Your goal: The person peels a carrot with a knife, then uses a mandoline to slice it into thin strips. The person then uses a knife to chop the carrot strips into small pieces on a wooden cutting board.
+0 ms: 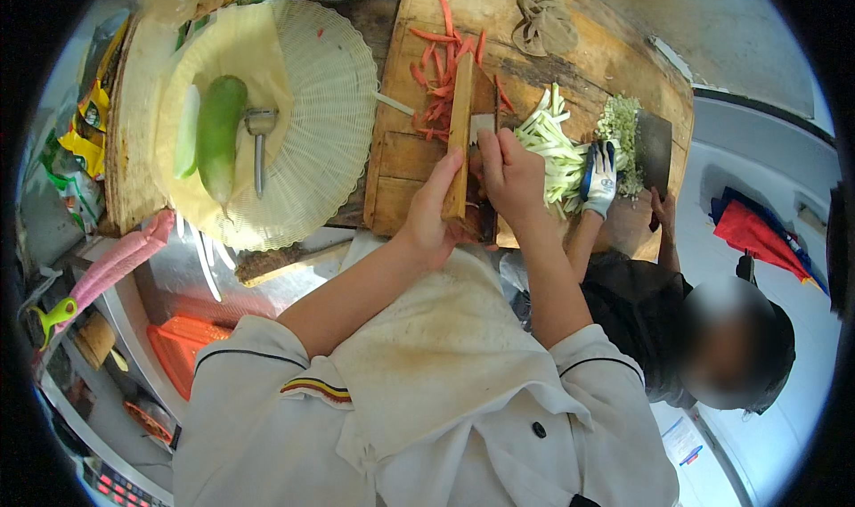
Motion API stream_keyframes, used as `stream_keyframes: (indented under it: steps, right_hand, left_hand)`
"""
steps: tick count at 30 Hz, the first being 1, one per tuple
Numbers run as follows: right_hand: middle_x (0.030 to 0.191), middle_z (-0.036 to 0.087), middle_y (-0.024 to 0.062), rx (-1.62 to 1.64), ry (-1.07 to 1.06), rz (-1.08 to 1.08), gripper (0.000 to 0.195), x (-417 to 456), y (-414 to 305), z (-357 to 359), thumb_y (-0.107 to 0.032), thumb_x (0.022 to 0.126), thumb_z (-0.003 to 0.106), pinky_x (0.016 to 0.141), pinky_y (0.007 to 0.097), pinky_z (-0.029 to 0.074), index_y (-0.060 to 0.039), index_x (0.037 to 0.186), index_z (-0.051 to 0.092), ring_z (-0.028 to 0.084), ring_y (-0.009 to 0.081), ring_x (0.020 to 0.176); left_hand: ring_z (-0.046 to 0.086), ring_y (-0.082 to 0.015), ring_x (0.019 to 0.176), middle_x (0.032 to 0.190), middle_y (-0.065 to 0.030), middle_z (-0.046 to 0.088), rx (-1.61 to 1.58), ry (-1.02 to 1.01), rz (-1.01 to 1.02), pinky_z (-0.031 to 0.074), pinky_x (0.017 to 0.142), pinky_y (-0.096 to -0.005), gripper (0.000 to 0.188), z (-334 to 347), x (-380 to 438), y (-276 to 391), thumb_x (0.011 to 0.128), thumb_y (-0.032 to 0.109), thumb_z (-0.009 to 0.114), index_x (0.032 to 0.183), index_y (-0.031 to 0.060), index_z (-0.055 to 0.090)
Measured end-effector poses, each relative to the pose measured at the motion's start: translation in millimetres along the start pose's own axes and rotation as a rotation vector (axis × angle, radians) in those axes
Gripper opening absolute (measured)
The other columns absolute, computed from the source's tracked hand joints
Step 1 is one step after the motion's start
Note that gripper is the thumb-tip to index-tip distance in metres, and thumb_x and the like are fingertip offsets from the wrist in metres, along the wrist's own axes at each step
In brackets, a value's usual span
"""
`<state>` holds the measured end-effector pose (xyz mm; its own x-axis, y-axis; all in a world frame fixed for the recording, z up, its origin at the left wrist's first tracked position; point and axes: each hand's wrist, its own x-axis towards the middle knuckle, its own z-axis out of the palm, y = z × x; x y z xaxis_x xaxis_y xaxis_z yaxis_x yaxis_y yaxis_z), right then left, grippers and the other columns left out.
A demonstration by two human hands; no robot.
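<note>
A wooden-framed vegetable slicer [459,113] is held tilted above the cutting board [394,193]. My left hand [431,216] grips its lower end, thumb along the near rail. The curled fingers of my right hand [511,176] are at the slicer's middle, against a pale metal plate [482,127]; whether they also hold something beneath is hidden. Orange-red carrot strips [439,99] lie scattered on the board behind the slicer. Right of my right hand is a heap of pale green vegetable strips [549,146].
At left, a woven plastic basket [327,119] holds a green radish [224,133], a pale cut piece [190,133] and a peeler [260,149]. A co-worker's gloved hand [601,176] and cleaver [653,149] work chopped vegetables [621,123] close on the right. A cloth [544,22] lies behind.
</note>
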<state>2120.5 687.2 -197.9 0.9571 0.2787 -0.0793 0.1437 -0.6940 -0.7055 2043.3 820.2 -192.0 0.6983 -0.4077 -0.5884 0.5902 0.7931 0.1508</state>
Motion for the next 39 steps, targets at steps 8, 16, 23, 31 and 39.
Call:
stream_keyframes:
  steps: [8,16,23,31,39]
  right_hand:
    - [0.069,0.064,0.0217,-0.272,0.182,-0.134,0.035,62.7,38.4,34.2,-0.035,0.105,0.060,0.057,0.0479,0.051,-0.0056,0.086,0.064,0.066,0.0420,0.065]
    - [0.088,0.071,0.0219,-0.120,0.012,0.025,0.038,100.2,80.9,18.4,-0.040,0.105,0.056,0.075,0.0487,0.055,-0.0055,0.103,0.071,0.070,0.0416,0.081]
    - [0.103,0.074,0.0035,0.317,-0.269,0.203,0.021,55.9,47.5,-28.0,-0.014,0.095,0.075,0.083,0.0282,0.054,-0.0019,0.112,0.070,0.067,0.0119,0.092]
    - [0.112,0.075,0.0084,0.662,-0.167,0.323,0.027,34.3,38.8,-26.9,-0.002,0.090,0.078,0.092,0.0301,0.057,-0.0014,0.114,0.068,0.070,0.0146,0.102]
    - [0.104,0.078,0.0078,0.501,-0.113,0.312,0.028,6.4,27.1,-42.4,-0.009,0.094,0.077,0.083,0.0282,0.058,0.0006,0.120,0.069,0.072,0.0126,0.093]
  left_hand:
    - [0.071,-0.0244,0.100,0.118,-0.0042,0.069,0.009,0.094,0.010,0.062,0.068,-0.0567,0.061,-4.2,6.3,0.2,0.102,0.066,0.043,0.140,0.0198,0.056]
    - [0.070,-0.0244,0.106,0.122,-0.0048,0.068,0.025,-0.028,-0.023,0.062,0.078,-0.0572,0.064,2.8,2.8,-4.1,0.103,0.066,0.043,0.141,0.0161,0.055]
    - [0.072,-0.0249,0.103,0.119,-0.0060,0.069,0.093,0.014,-0.021,0.063,0.078,-0.0526,0.064,2.8,0.4,-1.5,0.104,0.065,0.041,0.141,0.0146,0.054]
    - [0.073,-0.0295,0.093,0.115,-0.0091,0.069,0.100,0.023,0.008,0.062,0.074,-0.0514,0.065,1.4,6.2,-4.8,0.104,0.066,0.040,0.141,0.0143,0.054]
    - [0.073,-0.0302,0.096,0.118,-0.0084,0.069,0.019,-0.012,-0.033,0.061,0.075,-0.0543,0.065,7.7,-3.3,4.7,0.104,0.067,0.040,0.141,0.0165,0.055]
